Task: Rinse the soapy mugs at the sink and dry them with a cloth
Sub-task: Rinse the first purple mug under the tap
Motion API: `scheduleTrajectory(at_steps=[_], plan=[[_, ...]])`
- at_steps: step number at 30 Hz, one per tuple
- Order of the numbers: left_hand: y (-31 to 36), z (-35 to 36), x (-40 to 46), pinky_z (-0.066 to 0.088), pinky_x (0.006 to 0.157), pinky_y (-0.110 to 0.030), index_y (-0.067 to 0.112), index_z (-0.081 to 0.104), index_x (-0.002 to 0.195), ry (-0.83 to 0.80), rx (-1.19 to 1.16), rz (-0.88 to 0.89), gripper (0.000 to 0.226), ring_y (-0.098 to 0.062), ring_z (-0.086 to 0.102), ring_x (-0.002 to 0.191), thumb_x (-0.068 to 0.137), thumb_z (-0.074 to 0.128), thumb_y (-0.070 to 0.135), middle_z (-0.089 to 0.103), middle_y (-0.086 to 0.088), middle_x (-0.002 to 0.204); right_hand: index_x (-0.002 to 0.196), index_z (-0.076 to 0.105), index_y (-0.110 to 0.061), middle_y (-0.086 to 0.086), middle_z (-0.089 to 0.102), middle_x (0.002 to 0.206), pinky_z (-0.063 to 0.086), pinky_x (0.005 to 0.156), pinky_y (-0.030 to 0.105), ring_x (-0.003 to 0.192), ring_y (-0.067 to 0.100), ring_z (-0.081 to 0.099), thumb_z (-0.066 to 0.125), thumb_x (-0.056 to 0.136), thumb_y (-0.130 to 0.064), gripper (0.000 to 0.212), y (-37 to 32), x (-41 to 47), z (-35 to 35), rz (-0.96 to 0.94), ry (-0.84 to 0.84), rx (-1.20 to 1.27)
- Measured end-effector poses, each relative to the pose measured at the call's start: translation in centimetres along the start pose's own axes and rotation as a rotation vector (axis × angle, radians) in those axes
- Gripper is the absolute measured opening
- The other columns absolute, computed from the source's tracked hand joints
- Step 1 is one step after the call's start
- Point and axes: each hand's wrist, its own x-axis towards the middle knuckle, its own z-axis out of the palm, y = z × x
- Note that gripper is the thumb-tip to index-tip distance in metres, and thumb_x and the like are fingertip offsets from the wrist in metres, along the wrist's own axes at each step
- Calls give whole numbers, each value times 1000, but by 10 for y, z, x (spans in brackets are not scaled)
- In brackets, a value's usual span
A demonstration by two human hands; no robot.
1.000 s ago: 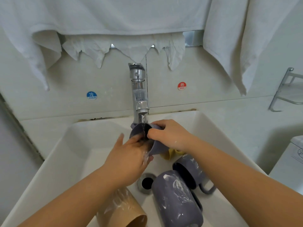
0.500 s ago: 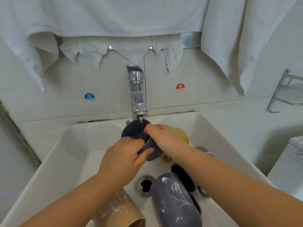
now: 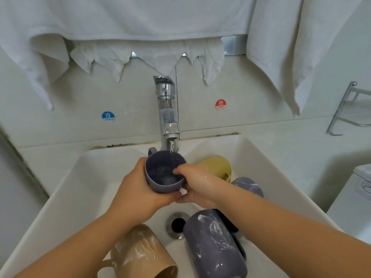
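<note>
- Mug (image 3: 163,178) held upright under the tap (image 3: 167,109), above the sink (image 3: 60,189); water runs into it.
- Left hand (image 3: 138,194) wraps its wall; right hand (image 3: 197,186) has fingers hooked over the rim, thumb beneath.
- Risk: wet, possibly soapy surfaces may let it slip onto the mugs below.
- Risk: overfilling may splash.

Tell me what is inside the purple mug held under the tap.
Inside the purple mug, tap water streams in and pools at the bottom. The right hand has fingers dipped over the rim, hiding part of the inner wall.
</note>
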Motion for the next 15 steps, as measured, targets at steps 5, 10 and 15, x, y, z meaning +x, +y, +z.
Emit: scheduleTrajectory(at_steps=[5, 10, 15], plan=[[4, -2, 1, 48, 68, -23, 50, 42, 102, 55, 272, 45, 66, 2, 59, 87, 55, 87, 45, 59, 25, 97, 129, 48, -20, 5, 62, 118, 57, 67, 30, 103, 20, 61, 70, 64, -10, 69, 10, 11, 4, 14, 40, -155], [3, -5, 5, 49, 66, -29, 41, 44, 106, 44, 479, 46, 66, -7, 57, 82, 55, 85, 48, 54, 19, 93, 106, 63, -15, -1, 62, 82, 48, 56, 21, 67, 10, 54, 66, 82, -13, 24, 5, 11, 5, -18, 90, -382], [9, -13, 11, 47, 66, -24, 38, 46, 118, -35, 621, 62, 73, -8, 55, 85, 57, 84, 51, 53, 19, 99, 73, 57, -7, 8, 60, 60, 51, 52, 25, 49, 17, 56, 50, 90, -8, 18, -10, 13, -2, -134, 230, -867]])
